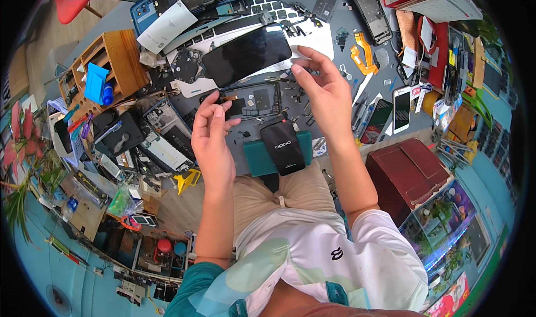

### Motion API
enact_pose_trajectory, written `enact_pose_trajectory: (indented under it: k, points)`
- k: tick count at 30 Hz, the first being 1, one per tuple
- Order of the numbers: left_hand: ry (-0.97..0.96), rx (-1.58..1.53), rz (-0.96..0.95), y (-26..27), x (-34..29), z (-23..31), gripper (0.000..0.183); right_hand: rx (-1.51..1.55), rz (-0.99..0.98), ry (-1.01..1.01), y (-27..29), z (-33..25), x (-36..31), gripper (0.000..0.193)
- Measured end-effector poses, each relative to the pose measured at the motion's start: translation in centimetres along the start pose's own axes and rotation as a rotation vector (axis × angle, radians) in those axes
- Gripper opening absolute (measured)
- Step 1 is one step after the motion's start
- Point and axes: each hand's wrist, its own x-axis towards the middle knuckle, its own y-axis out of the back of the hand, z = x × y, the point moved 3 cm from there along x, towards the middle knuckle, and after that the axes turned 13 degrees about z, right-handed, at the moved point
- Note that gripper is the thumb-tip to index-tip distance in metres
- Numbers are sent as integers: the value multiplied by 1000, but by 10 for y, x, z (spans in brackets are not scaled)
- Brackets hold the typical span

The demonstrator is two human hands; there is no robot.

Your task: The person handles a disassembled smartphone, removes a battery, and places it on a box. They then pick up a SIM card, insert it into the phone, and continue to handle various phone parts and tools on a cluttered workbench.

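Note:
My left hand (212,128) is raised at the left end of a black phone frame (273,100), its fingers bent and apart with nothing visible in them. My right hand (322,88) hovers past the right end of a dark phone screen (245,56), thumb and forefinger parted and nothing between them. That screen lies slanted on the bench beyond the frame. Closer to me, a black phone (283,147) showing a pale logo rests on a teal pad (253,159) at the bench's front edge. Neither hand touches this phone.
Loose phone parts surround a laptop keyboard (262,7) at the back. Orange flex cables (364,54) and a white phone (401,110) lie right. A wooden organizer (125,60) and opened phone bodies (167,149) stand left. A dark red box (407,172) sits near my right elbow.

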Motion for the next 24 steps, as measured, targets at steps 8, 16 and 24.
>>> enact_pose_trajectory:
  k: [8,16,24]
  points:
    - [12,-56,7,-9,11,-1,14,55,39,26,-11,14,10,49]
    - [33,-65,-12,-8,14,0,15,146,62,-59,-13,13,11,48]
    - [64,-84,18,-4,15,-1,15,341,-97,-240,-9,17,6,35]
